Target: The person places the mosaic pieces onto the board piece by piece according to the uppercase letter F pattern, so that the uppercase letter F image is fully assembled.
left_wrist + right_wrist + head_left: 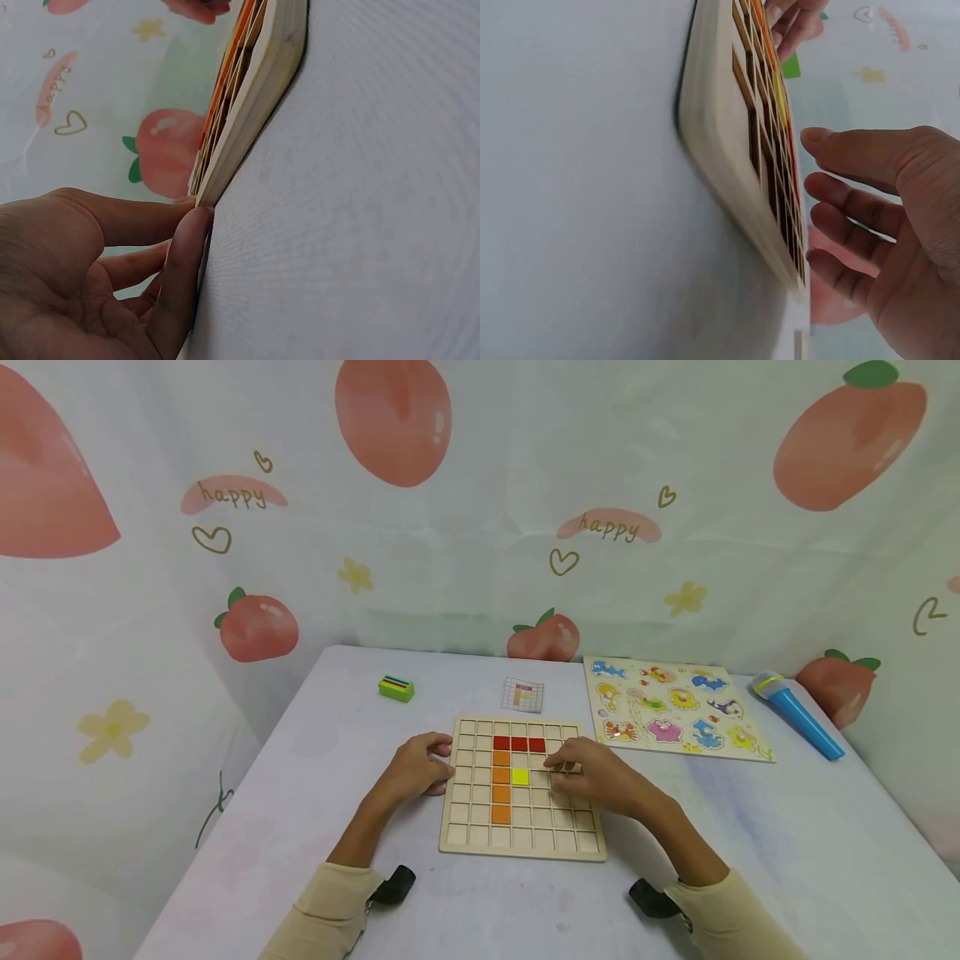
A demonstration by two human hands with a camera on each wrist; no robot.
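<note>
A wooden grid board [522, 789] lies flat on the white table [315, 760]. It carries a row of red tiles [519, 744], a column of orange tiles [501, 785] and one yellow tile [521, 777]. My left hand [431, 768] rests against the board's left edge, and in the left wrist view its fingertips [196, 217] touch the board's rim [255, 97]. My right hand [564, 766] hovers over the right half of the grid beside the red row. The right wrist view shows its fingers [832, 187] loosely spread just above the board [720, 127], holding nothing.
A green block with coloured stripes [396, 687] and a small pattern card [522, 694] lie behind the board. An animal peg puzzle [675, 708] and a blue toy microphone [797, 713] sit at the back right. A peach-print cloth [480, 485] hangs around the table.
</note>
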